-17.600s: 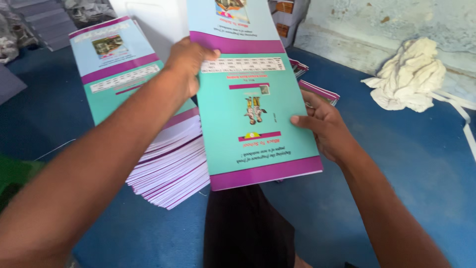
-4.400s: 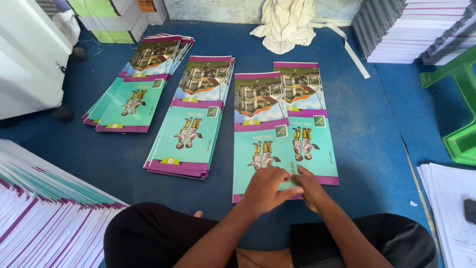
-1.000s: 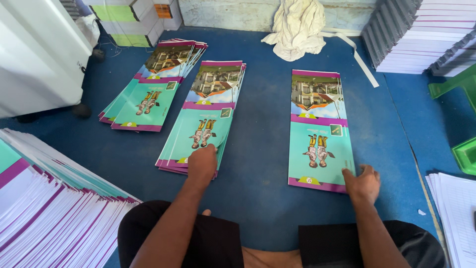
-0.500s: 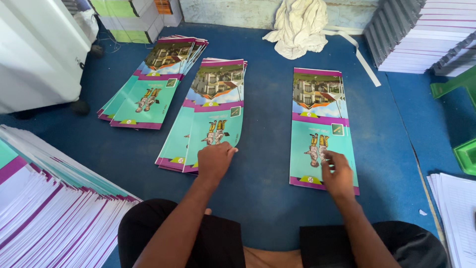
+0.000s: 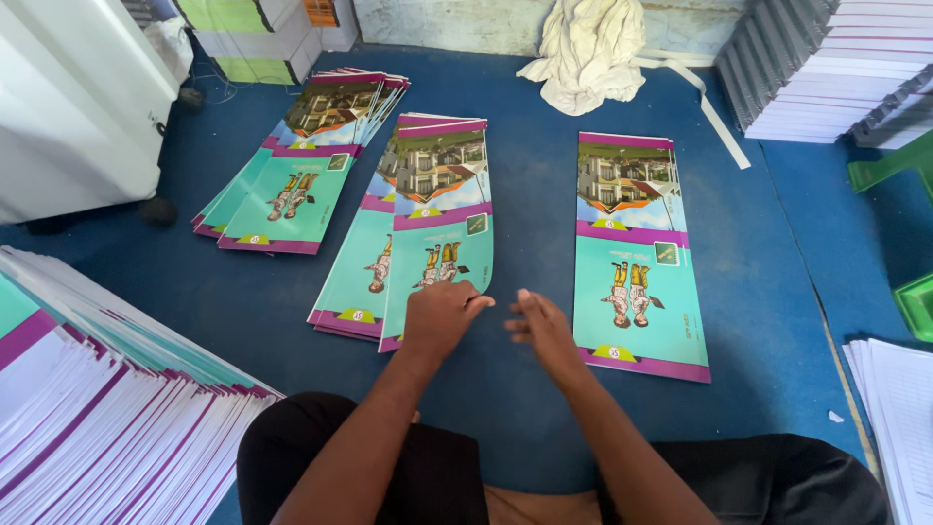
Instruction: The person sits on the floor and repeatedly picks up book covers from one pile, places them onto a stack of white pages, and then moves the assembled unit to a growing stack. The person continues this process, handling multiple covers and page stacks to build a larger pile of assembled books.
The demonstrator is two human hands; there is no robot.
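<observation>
Three stacks of teal-and-purple printed covers lie on the blue floor in front of my knees: a left stack (image 5: 292,175), a middle stack (image 5: 364,272) and a right stack (image 5: 637,253). My left hand (image 5: 439,316) grips the near edge of the middle stack's top cover (image 5: 442,219), which sits askew with its right side curling up. My right hand (image 5: 542,331) hovers with fingers apart over the floor between the middle and right stacks, holding nothing.
A big fanned pile of the same covers (image 5: 97,408) lies at my lower left. A white cabinet (image 5: 68,97) stands at left, a white cloth (image 5: 593,49) at the back, tall sheet stacks (image 5: 826,58) at back right, green plastic pieces (image 5: 914,301) and white paper (image 5: 899,418) at right.
My right hand has come off the right stack and moved left toward the middle one. My left hand has closed on the middle stack's top cover and pulled it askew.
</observation>
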